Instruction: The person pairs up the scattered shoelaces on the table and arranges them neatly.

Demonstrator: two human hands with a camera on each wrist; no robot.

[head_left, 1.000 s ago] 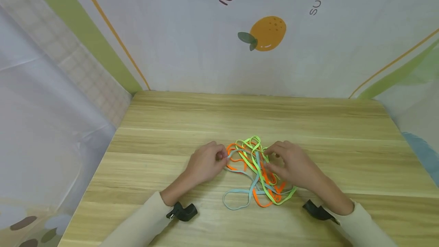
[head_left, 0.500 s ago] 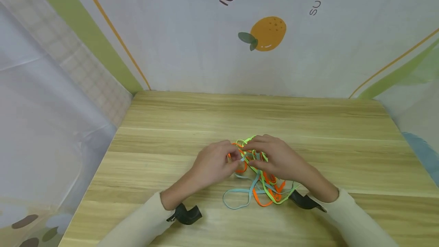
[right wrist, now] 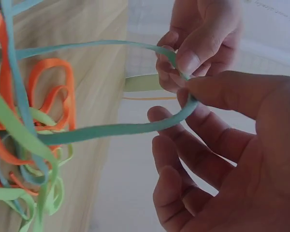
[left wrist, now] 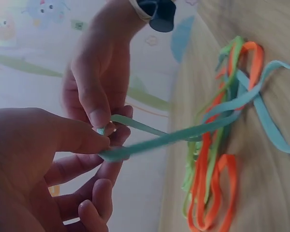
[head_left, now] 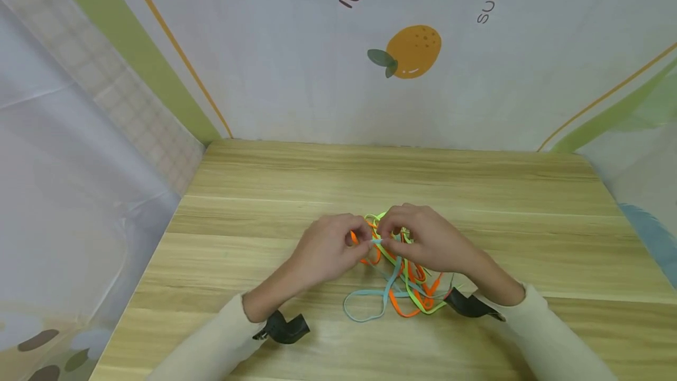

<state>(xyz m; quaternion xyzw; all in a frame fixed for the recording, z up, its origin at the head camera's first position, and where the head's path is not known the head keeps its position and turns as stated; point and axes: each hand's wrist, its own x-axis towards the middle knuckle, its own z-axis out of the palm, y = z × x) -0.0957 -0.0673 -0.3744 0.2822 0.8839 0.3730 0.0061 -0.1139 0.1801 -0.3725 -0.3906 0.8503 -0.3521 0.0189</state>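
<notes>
Between thumb and fingers, my left hand point(head_left: 325, 254) pinches a flat light blue shoelace point(right wrist: 101, 131). Right beside it, my right hand point(head_left: 431, 243) pinches the same lace, so a short stretch shows between the two sets of fingertips. Both wrist views show the lace raised off the table, with two lengths running down to a tangled heap. Tangled there are orange laces point(left wrist: 229, 188), yellow-green laces point(right wrist: 24, 129) and more of the blue one. A blue loop point(head_left: 365, 293) lies at the heap's near left. My right hand hides part of the heap in the head view.
The heap lies on a wood-grain table point(head_left: 254, 216). A white printed curtain point(head_left: 296, 75) hangs behind the table's far edge, with more cloth at both sides. Black wrist mounts point(head_left: 288, 329) stick out from both cream sleeves.
My right hand has moved left from the heap's right side to meet my left hand and now pinches the blue lace. My left hand has shifted slightly right with the lace.
</notes>
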